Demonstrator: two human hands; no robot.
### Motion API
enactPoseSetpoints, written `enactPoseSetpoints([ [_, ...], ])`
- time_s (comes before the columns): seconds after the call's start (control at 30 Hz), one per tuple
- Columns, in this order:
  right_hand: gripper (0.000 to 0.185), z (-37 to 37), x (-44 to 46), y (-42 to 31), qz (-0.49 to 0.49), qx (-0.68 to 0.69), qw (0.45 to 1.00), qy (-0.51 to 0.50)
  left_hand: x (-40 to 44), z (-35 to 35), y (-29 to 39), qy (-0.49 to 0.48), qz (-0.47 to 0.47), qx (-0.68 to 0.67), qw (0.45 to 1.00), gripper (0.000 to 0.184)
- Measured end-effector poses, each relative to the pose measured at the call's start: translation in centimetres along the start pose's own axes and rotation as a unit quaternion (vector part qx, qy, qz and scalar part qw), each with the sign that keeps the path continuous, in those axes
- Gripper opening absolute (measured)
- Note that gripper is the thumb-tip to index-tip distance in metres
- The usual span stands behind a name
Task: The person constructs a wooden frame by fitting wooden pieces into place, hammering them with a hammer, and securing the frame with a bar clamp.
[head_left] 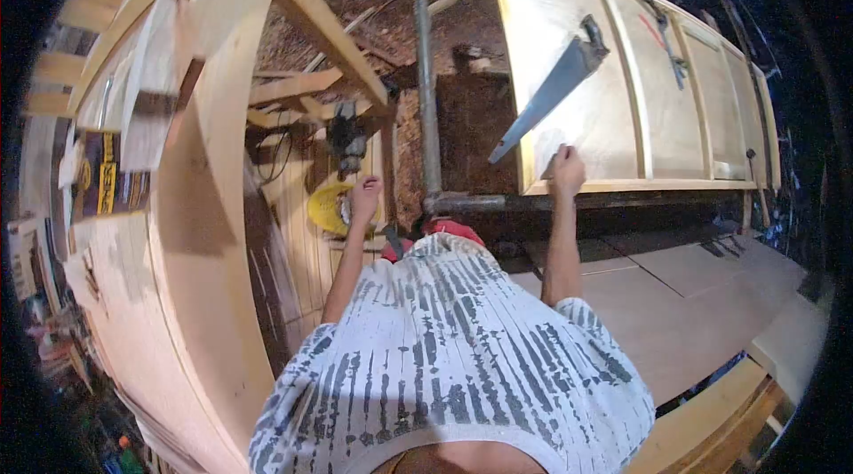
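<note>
My right hand (567, 171) is over the near left corner of a wooden framed panel (555, 21), its fingers curled together. Anything between those fingertips is too small to make out. A handsaw (555, 92) lies across the panel just beyond that hand, its blade pointing toward the lower left. My left hand (364, 199) hovers at waist height with fingers drawn in, and I cannot see what, if anything, they hold. Below and beside it is a yellow rounded container (327, 209) with something pale inside. A dark power tool (346, 132) sits just past the container.
Metal pipe framing (427, 92) runs beside and under the panel. Red-handled pliers (665, 43) lie farther along it. At left stands a large wooden cabinet-like frame (209, 119) with a dark yellow-lettered package (111, 174). Flat boards (675, 296) lie at lower right.
</note>
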State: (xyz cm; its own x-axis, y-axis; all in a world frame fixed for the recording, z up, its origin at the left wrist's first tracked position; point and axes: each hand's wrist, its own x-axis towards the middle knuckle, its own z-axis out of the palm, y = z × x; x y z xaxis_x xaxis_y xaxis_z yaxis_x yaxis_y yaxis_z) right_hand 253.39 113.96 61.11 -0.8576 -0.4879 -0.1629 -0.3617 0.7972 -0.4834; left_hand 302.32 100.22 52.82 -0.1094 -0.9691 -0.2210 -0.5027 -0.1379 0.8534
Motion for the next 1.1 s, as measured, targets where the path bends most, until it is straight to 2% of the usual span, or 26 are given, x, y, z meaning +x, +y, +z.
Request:
enactPoseSetpoints([
  [0.1,0.051,2.8,-0.5,-1.3,0.043,0.046,0.997,-0.038,5.3,3.1,6.1,-0.002,0.007,-0.03,1.0,0.017],
  [0.17,0.055,3.2,-1.3,-4.4,-0.047,0.117,0.992,-0.008,8.7,5.4,10.7,-0.011,0.02,-0.038,0.999,0.015],
  [0.23,0.059,6.0,-0.9,-5.3,0.07,0.126,0.989,0.031,11.9,7.9,14.3,-0.038,0.075,-0.064,0.994,0.011],
  [0.27,0.061,6.6,-0.6,-5.9,0.096,0.167,0.98,0.051,12.6,8.7,17.3,-0.042,0.122,-0.022,0.991,0.01],
  [0.3,0.062,6.8,-0.5,-6.3,0.122,0.209,0.968,0.071,14.4,10.2,18.5,-0.041,0.128,-0.029,0.991,0.01],
  [0.33,0.056,5.2,-0.3,-7.2,0.171,0.175,0.97,0.016,16.9,11.5,19.7,-0.068,0.152,-0.051,0.985,0.01],
  [0.4,0.054,3.8,-0.4,-8.3,0.214,0.187,0.959,0.011,20.7,13.1,21.2,-0.094,0.171,-0.066,0.979,0.011],
  [0.43,0.054,3.4,-0.1,-8.7,0.235,0.2,0.951,0.021,22.8,14.2,22.2,-0.087,0.147,-0.075,0.983,0.012],
  [0.57,0.045,3.7,0.6,-9.4,0.146,0.122,0.981,0.02,34.1,19.4,24.6,-0.12,0.09,-0.136,0.979,0.017],
  [0.63,0.045,4.6,1.6,-9.7,0.209,0.128,0.969,0.032,37.8,23.1,28.8,-0.148,0.027,-0.176,0.973,0.023],
  [0.67,0.045,5.3,2.0,-9.6,0.228,0.138,0.963,0.051,40.8,25.0,30.5,-0.206,-0.049,-0.123,0.969,0.042],
  [0.73,0.046,5.2,2.9,-10.6,0.273,0.147,0.948,0.074,43.6,30.2,33.8,-0.187,-0.065,-0.156,0.968,0.07],
  [0.8,0.045,4.7,4.3,-11.4,0.286,0.152,0.943,0.071,48.8,35.5,36.2,-0.227,-0.152,-0.139,0.952,0.081],
  [0.9,0.046,4.6,5.2,-12.4,0.286,0.113,0.949,0.067,52.3,40.4,39.6,-0.257,-0.161,-0.154,0.94,0.084],
  [1.0,0.046,7.6,6.8,-11.7,0.262,0.118,0.953,0.098,53.7,44.0,42.5,-0.097,-0.092,-0.119,0.984,0.093],
  [1.03,0.047,8.2,6.8,-11.5,0.258,0.12,0.952,0.109,53.9,44.1,42.7,-0.096,-0.096,-0.12,0.983,0.093],
  [1.1,0.047,8.0,6.7,-11.5,0.253,0.118,0.953,0.118,53.6,44.1,42.5,-0.101,-0.09,-0.034,0.99,0.083],
])
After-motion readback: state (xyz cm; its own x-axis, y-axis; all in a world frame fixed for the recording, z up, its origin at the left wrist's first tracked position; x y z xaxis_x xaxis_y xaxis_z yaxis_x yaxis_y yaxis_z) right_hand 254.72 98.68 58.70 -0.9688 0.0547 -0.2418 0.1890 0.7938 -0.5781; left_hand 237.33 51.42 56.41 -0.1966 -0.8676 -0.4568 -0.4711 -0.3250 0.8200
